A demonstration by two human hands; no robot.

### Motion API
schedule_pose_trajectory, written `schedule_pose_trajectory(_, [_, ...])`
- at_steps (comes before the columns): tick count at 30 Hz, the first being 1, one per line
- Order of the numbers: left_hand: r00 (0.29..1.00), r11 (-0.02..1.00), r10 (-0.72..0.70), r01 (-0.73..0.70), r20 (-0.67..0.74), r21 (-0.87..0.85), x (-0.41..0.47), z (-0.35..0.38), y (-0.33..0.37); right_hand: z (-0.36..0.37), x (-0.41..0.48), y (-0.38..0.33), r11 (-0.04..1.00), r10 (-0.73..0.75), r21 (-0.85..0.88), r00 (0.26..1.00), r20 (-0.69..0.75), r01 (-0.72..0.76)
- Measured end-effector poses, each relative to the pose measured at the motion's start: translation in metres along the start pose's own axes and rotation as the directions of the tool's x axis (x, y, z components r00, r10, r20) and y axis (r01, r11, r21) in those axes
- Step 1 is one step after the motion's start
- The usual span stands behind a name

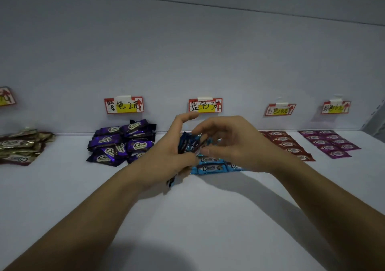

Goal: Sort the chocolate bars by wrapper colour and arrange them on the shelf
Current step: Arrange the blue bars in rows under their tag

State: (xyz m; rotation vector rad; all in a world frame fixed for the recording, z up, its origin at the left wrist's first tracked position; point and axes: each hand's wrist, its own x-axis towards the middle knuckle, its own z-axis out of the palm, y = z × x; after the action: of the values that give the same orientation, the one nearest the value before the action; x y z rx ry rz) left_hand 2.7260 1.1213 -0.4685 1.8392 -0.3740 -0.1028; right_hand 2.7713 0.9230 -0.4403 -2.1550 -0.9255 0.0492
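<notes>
Blue-wrapped chocolate bars [211,167] lie in rows on the white shelf [187,218], under the blue price label [205,105]. My left hand [166,158] grips a bunch of blue bars [185,142], thumb across them and index finger raised. My right hand [231,143] pinches one bar of that bunch between its fingertips. Both hands hover just above the laid-out blue rows and hide part of them.
A loose purple pile [123,143] sits left of the blue bars, and gold bars [23,145] lie at far left. Red bars [289,143] and magenta bars [331,143] lie in neat rows on the right. Labels hang on the back wall.
</notes>
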Motion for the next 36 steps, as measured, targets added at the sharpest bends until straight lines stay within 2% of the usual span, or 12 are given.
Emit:
schedule_pose_trajectory(2, [1.0, 0.999, 0.001, -0.002, -0.011, -0.04, -0.002, -0.015, 0.002, 0.007, 0.01, -0.004, 0.998, -0.014, 0.053, 0.995, -0.099, 0.02])
schedule_pose_trajectory(6, [0.988, 0.983, -0.05, 0.023, -0.146, -0.183, -0.005, -0.044, 0.003, 0.021, 0.018, -0.005, 0.915, 0.113, 0.404, 0.962, -0.249, -0.002])
schedule_pose_trajectory(10, [0.952, 0.967, -0.124, 0.052, -0.281, -0.25, -0.001, -0.058, -0.001, 0.027, 0.018, -0.002, 0.891, 0.185, 0.452, 0.949, -0.253, -0.053])
schedule_pose_trajectory(13, [0.925, 0.963, -0.164, 0.074, -0.342, -0.26, -0.001, -0.057, -0.001, 0.031, 0.015, 0.002, 0.917, 0.188, 0.382, 0.969, -0.16, -0.115])
schedule_pose_trajectory(15, [0.919, 0.96, -0.193, 0.105, -0.344, -0.258, -0.001, -0.056, -0.001, 0.038, 0.011, 0.004, 0.956, 0.182, 0.241, 0.983, -0.037, -0.168])
schedule_pose_trajectory(17, [0.915, 0.96, -0.214, 0.131, -0.343, -0.249, -0.001, -0.056, -0.002, 0.044, 0.007, 0.006, 0.984, 0.14, 0.107, 0.989, 0.039, -0.143])
schedule_pose_trajectory(19, [0.914, 0.96, -0.22, 0.141, -0.34, -0.241, -0.001, -0.056, -0.002, 0.047, 0.004, 0.008, 0.995, 0.097, -0.006, 0.992, 0.077, -0.096])
schedule_pose_trajectory(22, [0.92, 0.953, -0.229, 0.146, -0.317, -0.265, 0.001, -0.056, -0.004, 0.052, 0.001, 0.007, 0.985, 0.12, -0.141, 0.986, 0.116, -0.103])
schedule_pose_trajectory(26, [0.932, 0.93, -0.25, 0.155, -0.264, -0.333, 0.003, -0.054, -0.006, 0.053, -0.001, 0.007, 0.957, 0.108, -0.279, 0.99, 0.095, -0.078])
schedule_pose_trajectory(30, [0.942, 0.898, -0.262, 0.158, -0.211, -0.41, 0.003, -0.051, -0.006, 0.053, -0.001, 0.007, 0.968, 0.015, -0.25, 0.991, 0.135, 0.02])
schedule_pose_trajectory(32, [0.942, 0.899, -0.265, 0.163, -0.208, -0.406, 0.003, -0.05, -0.007, 0.057, -0.002, 0.009, 0.961, 0.008, -0.275, 0.982, 0.188, 0.045])
schedule_pose_trajectory(36, [0.944, 0.903, -0.27, 0.181, -0.188, -0.389, 0.003, -0.048, -0.006, 0.057, -0.002, 0.013, 0.955, -0.001, -0.292, 0.983, 0.185, 0.056])
